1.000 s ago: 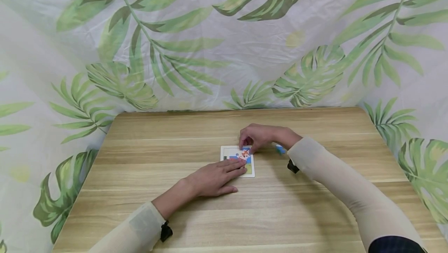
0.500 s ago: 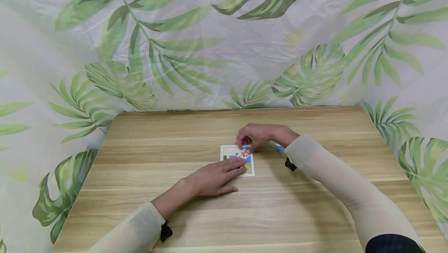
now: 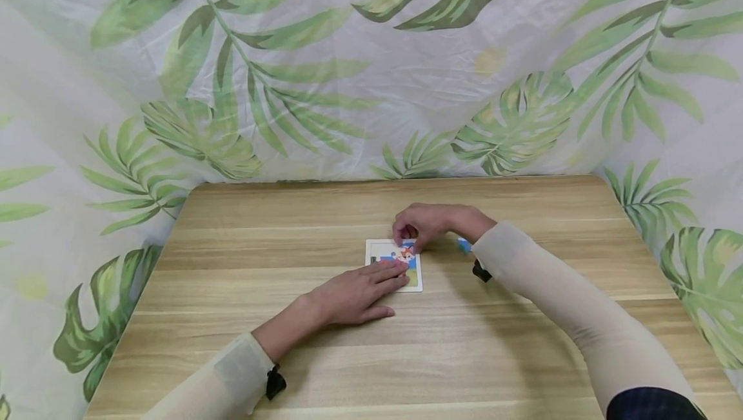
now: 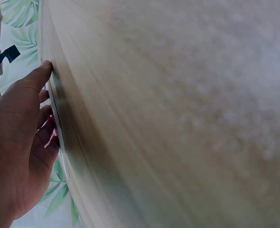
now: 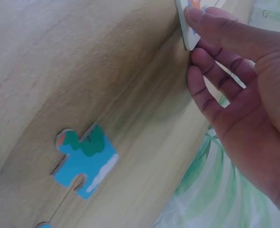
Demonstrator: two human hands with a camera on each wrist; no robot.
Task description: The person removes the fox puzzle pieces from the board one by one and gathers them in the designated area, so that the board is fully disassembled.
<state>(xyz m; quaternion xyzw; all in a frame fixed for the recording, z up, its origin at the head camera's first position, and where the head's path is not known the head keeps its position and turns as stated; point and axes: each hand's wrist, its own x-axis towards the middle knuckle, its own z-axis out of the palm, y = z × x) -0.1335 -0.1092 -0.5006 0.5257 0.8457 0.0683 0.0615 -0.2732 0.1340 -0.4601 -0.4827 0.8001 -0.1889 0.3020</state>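
A small white-bordered jigsaw puzzle board [image 3: 376, 249] lies on the table, with part of a fox picture on its right side and a bare white area at its upper left. My left hand [image 3: 356, 292] rests palm down with straight fingers across the lower part, hiding some of it. Over the upper right corner, my right hand [image 3: 424, 222] curls its fingers and pinches a puzzle piece [image 3: 409, 243], mostly hidden by the fingertips. In the right wrist view, the thumb [image 5: 197, 15] presses at the board's corner.
Right of the board, partly behind the right wrist, lies a loose blue and green puzzle piece [image 5: 85, 164]. The edge of another blue piece [image 5: 43, 225] shows beside it. Beyond the wooden table [image 3: 278, 213] hangs a leaf-print cloth [image 3: 418, 84].
My right hand has shifted very slightly left at the board's upper corner. The left hand stays in place on the puzzle.
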